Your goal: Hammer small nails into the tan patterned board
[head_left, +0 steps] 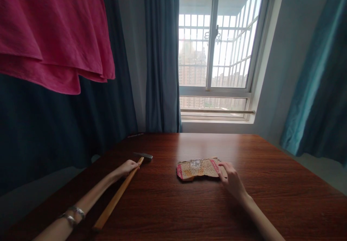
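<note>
A hammer point(116, 197) with a long wooden handle and a metal head lies on the dark wooden table point(189, 208), head pointing away from me. My left hand point(127, 168) rests on the handle just below the head, fingers curled over it. A flat piece of cardboard point(197, 168) with red dotted print lies at the table's middle, with a row of several nails point(196, 162) standing upright in it. My right hand point(230, 179) presses on the cardboard's right edge with its fingertips.
A window point(217, 53) with a grille lies straight ahead beyond the table's far edge. Blue curtains point(162, 60) hang on both sides. A pink cloth point(54, 31) hangs at the upper left. I wear bracelets point(73, 214) on my left wrist.
</note>
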Motion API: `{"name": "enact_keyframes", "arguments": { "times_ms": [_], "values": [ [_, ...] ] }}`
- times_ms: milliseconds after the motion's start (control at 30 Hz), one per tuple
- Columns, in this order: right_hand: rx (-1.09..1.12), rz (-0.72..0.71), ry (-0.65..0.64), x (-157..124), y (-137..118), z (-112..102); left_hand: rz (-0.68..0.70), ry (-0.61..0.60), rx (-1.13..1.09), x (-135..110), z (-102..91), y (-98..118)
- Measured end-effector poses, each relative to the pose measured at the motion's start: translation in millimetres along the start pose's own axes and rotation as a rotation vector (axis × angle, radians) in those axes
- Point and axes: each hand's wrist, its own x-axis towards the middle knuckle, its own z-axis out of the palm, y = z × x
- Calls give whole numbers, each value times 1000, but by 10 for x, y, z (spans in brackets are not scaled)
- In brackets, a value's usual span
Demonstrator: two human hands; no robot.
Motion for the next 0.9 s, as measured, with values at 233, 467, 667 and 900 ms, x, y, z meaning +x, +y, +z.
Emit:
{"name": "enact_keyframes", "arguments": {
  "times_ms": [233,467,667,900],
  "values": [
    [-41,-110,-341,179,102,-60,57,109,397,-51,8,134],
    [-80,-102,-529,261,238,88,90,151,680,-79,20,240],
    [-100,-99,-568,270,235,118,154,299,975,-296,256,621],
    [-133,-84,-546,304,183,127,792,36,670,-493,1294,1340]
  ]
}}
